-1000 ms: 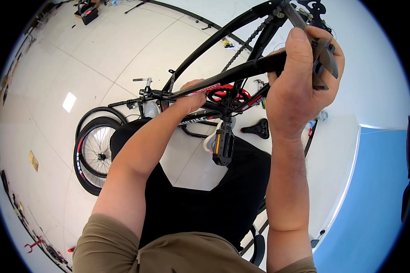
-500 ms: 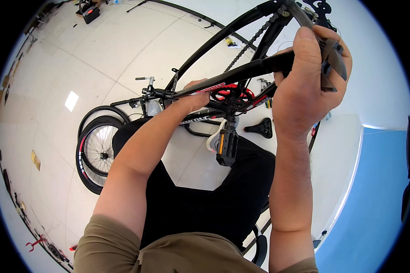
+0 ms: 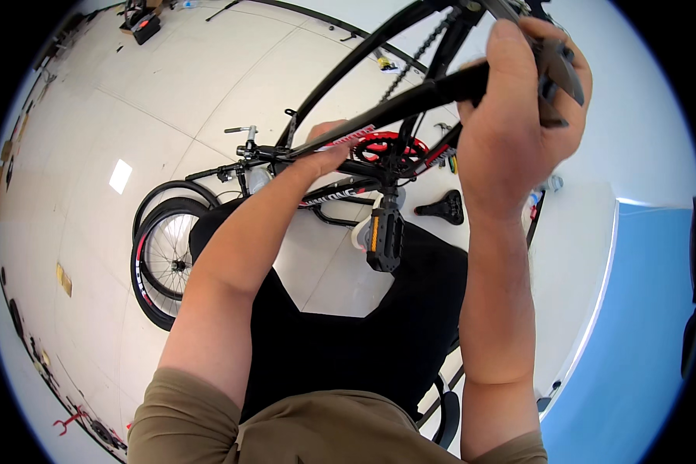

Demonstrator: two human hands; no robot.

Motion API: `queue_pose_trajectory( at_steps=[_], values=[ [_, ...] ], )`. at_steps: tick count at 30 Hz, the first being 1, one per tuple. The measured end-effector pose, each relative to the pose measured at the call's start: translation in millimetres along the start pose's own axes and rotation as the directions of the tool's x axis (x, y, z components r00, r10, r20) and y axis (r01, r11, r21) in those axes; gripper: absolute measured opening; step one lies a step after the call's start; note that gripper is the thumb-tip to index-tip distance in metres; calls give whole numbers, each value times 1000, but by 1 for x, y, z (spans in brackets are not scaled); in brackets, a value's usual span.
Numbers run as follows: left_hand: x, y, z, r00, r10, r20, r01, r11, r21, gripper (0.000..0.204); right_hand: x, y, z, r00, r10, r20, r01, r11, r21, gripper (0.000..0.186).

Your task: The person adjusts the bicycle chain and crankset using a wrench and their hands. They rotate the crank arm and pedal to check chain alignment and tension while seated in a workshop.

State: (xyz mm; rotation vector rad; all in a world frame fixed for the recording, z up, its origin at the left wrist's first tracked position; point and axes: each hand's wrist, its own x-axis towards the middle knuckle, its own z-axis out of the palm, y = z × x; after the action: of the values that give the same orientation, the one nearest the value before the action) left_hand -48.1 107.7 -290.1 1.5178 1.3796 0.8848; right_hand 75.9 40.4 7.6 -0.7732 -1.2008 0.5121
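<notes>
A black bicycle frame point(image 3: 410, 104) with red-and-white decals stretches across the upper middle, with a chain point(image 3: 417, 58), a red-and-black chainring point(image 3: 394, 141) and a black pedal point(image 3: 385, 240). My right hand point(image 3: 518, 131) is closed high on the upper tube's end, around a dark grey metal piece point(image 3: 557, 73) whose exact kind I cannot make out. My left hand point(image 3: 325, 155) grips the frame tube lower down, left of the chainring, its fingers partly hidden behind it. The handlebar stem point(image 3: 251, 135) lies left of that hand.
A wheel point(image 3: 162, 271) rests at the left, a black saddle point(image 3: 441, 207) near the middle. My legs point(image 3: 348, 340) are below the frame. Assorted parts line the tiled floor's point(image 3: 93, 193) edge; a black box point(image 3: 143, 27) is at top left. A blue panel point(image 3: 626, 309) is at right.
The upper end of the frame and my right hand first shifted slightly right, then rose toward the top of the picture. Both hands keep their grip.
</notes>
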Motion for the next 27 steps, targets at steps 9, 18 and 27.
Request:
queue_pose_trajectory(
  at_steps=[9,18,27],
  values=[
    [16,-33,-1,987,-127,101,142,977,-159,7,6,11,2,980,-157,123,152,987,47,7],
    [-6,13,-3,999,-24,36,23,1000,20,21,7,16,0,960,-237,148,225,970,96,8],
    [1,9,-9,992,-70,103,80,992,-94,20,8,21,-1,952,-271,144,257,960,107,7]
  ],
)
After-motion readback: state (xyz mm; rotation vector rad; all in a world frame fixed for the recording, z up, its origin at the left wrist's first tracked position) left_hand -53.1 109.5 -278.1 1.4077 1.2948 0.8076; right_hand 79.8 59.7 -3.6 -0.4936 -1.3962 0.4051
